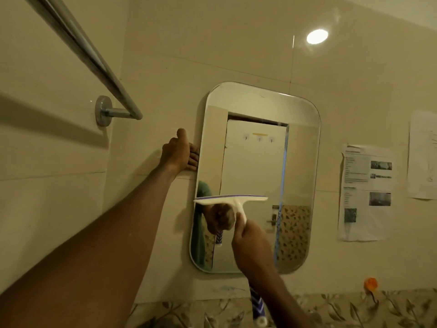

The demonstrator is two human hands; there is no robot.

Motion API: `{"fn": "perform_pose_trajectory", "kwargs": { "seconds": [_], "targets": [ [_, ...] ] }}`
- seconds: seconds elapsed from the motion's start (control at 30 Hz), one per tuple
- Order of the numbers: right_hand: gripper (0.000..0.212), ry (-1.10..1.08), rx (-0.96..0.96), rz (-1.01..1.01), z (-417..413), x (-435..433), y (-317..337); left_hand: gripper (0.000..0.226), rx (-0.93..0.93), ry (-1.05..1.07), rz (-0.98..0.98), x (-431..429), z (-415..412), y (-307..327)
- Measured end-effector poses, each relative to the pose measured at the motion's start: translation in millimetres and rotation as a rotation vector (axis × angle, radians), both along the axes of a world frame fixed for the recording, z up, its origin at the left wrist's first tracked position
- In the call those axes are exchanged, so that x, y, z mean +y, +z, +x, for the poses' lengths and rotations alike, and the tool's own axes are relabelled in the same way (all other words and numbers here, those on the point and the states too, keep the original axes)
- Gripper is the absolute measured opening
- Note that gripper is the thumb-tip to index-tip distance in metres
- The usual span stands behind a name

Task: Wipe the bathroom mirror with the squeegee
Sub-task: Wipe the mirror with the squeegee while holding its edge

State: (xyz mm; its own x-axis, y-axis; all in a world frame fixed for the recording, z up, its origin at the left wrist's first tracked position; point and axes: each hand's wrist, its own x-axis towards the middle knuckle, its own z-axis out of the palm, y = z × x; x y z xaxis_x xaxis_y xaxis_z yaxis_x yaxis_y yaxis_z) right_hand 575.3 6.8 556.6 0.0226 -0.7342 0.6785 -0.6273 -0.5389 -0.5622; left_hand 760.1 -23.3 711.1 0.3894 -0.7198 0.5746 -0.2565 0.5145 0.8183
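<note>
A rounded rectangular mirror hangs on the cream tiled wall. My right hand grips the handle of a white squeegee. Its blade lies level across the mirror's lower left part. The handle's blue and white end sticks out below my wrist. My left hand holds the mirror's left edge, thumb up and fingers curled round the rim. The glass reflects a white door, my hand and the squeegee.
A chrome towel rail juts from the wall at upper left, close above my left arm. Printed paper sheets are stuck to the wall right of the mirror. An orange hook sits low right, above a leaf-patterned tile band.
</note>
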Motion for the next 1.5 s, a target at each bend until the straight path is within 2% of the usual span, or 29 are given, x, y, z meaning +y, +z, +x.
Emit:
{"fn": "perform_pose_trajectory", "kwargs": {
  "seconds": [0.07,0.13,0.2,0.27,0.33,0.53,0.63,0.8,0.87,0.97,1.1,1.17,1.27,1.37,1.43,1.5],
  "targets": [
    [0.044,0.045,-0.017,-0.008,-8,2,12,0.061,-0.017,0.067,-0.027,2,-4,-4],
    [0.049,0.079,-0.125,-0.05,-25,-5,46,0.055,-0.089,0.156,-0.056,1,-9,-9],
    [0.052,0.038,-0.2,-0.094,-49,-17,87,0.054,-0.166,0.254,-0.077,0,-13,-17],
    [0.053,-0.014,-0.183,-0.119,-70,-29,109,0.054,-0.213,0.324,-0.089,-3,-16,-28],
    [0.053,-0.039,-0.154,-0.113,-76,-39,98,0.051,-0.259,0.378,-0.108,-4,-18,-39],
    [0.057,-0.054,-0.134,-0.072,-51,-30,-5,0.045,-0.357,0.465,-0.082,3,-25,-51],
    [0.058,-0.008,-0.103,-0.036,-69,-24,11,0.042,-0.384,0.49,-0.054,5,-24,-65],
    [0.055,-0.058,-0.232,-0.105,-123,-54,90,0.039,-0.385,0.483,-0.034,2,-22,-69],
    [0.059,-0.096,-0.236,-0.08,-135,-66,81,0.038,-0.387,0.487,-0.04,1,-22,-70],
    [0.068,-0.098,-0.264,-0.001,-132,-74,15,0.037,-0.387,0.499,-0.056,-2,-21,-73],
    [0.059,-0.057,-0.325,0.14,-128,-51,-49,0.04,-0.392,0.495,-0.059,1,-22,-71],
    [0.057,-0.013,-0.296,0.139,-134,-41,-36,0.04,-0.404,0.494,-0.049,4,-22,-70],
    [0.054,0.015,-0.262,0.007,-146,-42,27,0.041,-0.395,0.459,-0.056,2,-19,-70],
    [0.062,-0.007,-0.276,-0.088,-145,-59,73,0.043,-0.371,0.426,-0.058,0,-16,-71],
    [0.064,-0.021,-0.273,-0.07,-139,-71,61,0.043,-0.371,0.43,-0.053,-1,-16,-71],
    [0.059,-0.038,-0.29,-0.031,-126,-77,10,0.041,-0.385,0.456,-0.05,-1,-17,-71]
  ]
}}
